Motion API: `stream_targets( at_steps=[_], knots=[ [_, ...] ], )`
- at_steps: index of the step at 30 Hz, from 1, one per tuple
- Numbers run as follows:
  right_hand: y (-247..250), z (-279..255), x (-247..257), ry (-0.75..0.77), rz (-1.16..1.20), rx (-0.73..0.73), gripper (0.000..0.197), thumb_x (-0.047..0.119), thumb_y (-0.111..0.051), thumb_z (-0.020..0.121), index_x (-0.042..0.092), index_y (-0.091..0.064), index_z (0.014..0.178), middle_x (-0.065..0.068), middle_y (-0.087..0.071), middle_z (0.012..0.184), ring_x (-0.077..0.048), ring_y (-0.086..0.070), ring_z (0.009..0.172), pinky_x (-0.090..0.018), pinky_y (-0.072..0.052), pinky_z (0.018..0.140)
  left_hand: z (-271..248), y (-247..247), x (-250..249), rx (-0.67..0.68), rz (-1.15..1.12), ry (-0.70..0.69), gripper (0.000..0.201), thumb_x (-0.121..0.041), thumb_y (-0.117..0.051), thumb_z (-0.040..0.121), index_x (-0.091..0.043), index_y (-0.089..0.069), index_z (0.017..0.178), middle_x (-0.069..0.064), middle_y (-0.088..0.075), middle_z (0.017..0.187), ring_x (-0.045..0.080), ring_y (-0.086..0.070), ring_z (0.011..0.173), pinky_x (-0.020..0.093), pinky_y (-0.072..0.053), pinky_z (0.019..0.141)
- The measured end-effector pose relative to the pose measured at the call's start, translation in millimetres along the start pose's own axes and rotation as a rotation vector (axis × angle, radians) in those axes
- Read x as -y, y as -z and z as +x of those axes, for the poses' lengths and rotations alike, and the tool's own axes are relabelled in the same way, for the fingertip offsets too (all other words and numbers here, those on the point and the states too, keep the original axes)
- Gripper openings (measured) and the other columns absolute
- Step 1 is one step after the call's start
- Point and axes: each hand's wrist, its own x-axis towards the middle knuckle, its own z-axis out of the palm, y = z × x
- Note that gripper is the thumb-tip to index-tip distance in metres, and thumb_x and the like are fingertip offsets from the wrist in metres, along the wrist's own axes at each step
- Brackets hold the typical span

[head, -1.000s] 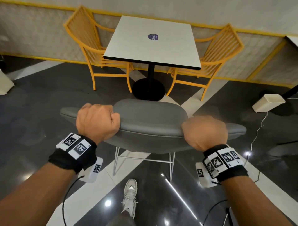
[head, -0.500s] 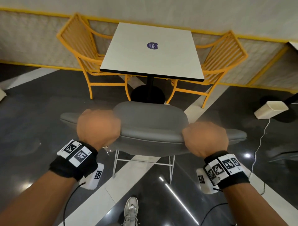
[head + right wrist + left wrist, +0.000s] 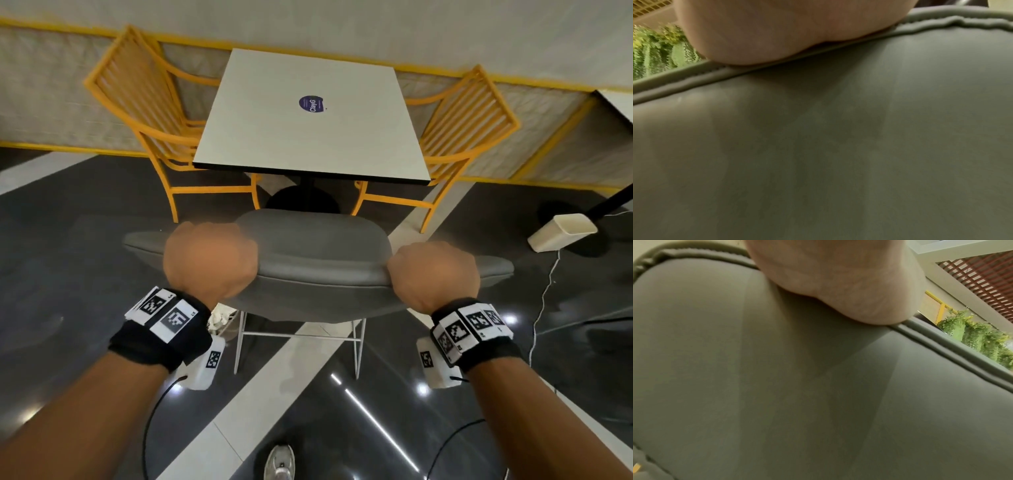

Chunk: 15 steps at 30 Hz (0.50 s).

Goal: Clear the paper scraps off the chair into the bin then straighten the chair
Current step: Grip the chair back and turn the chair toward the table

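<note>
The left hand (image 3: 209,262) and the right hand (image 3: 434,275) both curl tightly around the grey chair's (image 3: 318,246) backrest top edge. The white tabletop (image 3: 308,137) stands just beyond the hands.

place: café or food court (seating area) | cues: branded square table (image 3: 310,116), yellow slatted chairs (image 3: 144,102), wall planting (image 3: 982,335)

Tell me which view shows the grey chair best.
Head view: the grey chair shows whole, backrest to legs, gripped by the left hand and right hand. Both wrist views show only close, blurry upholstery and piping.
</note>
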Motion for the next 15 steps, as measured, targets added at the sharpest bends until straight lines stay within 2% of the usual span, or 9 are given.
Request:
stream_targets(
  at_steps=[2,5,9,15],
  knots=[
    [-2.9,14.6,-0.5,0.003,-0.009,-0.007,0.043,0.044,-0.039,0.081,0.017,-0.054,0.052,0.002,-0.049,0.047,-0.021,-0.048,0.046,-0.026,-0.042,0.048,14.0,-3.5,-0.1,0.008,0.000,0.001,0.035,-0.030,-0.037,0.078,-0.014,-0.048,0.049,0.003,-0.044,0.044,0.031,-0.043,0.044,0.037,-0.043,0.062],
    [-7.5,40.4,-1.6,0.007,-0.007,-0.023,0.043,0.044,-0.038,0.080,0.017,-0.054,0.051,0.002,-0.048,0.046,-0.021,-0.046,0.045,-0.025,-0.036,0.048,37.9,-10.0,-1.1,0.015,0.008,-0.005,0.036,-0.031,-0.036,0.079,-0.014,-0.048,0.050,0.002,-0.044,0.044,0.031,-0.044,0.044,0.036,-0.044,0.062],
    [-12.3,78.4,-1.3,0.005,0.014,-0.023,0.043,0.043,-0.038,0.081,0.016,-0.053,0.051,0.001,-0.046,0.045,-0.022,-0.046,0.044,-0.027,-0.044,0.049,70.3,-19.3,-2.6,-0.027,0.009,-0.013,0.036,-0.031,-0.035,0.080,-0.015,-0.047,0.050,0.001,-0.040,0.043,0.029,-0.042,0.042,0.033,-0.040,0.061],
    [-20.5,134.3,-3.2,0.024,0.043,-0.019,0.044,0.043,-0.038,0.082,0.016,-0.048,0.049,0.001,-0.045,0.045,-0.020,-0.045,0.043,-0.026,-0.042,0.048,119.8,-34.2,-4.6,-0.083,0.004,-0.012,0.038,-0.031,-0.034,0.080,-0.013,-0.046,0.049,0.002,-0.038,0.042,0.028,-0.038,0.042,0.031,-0.034,0.058]
  ],
)
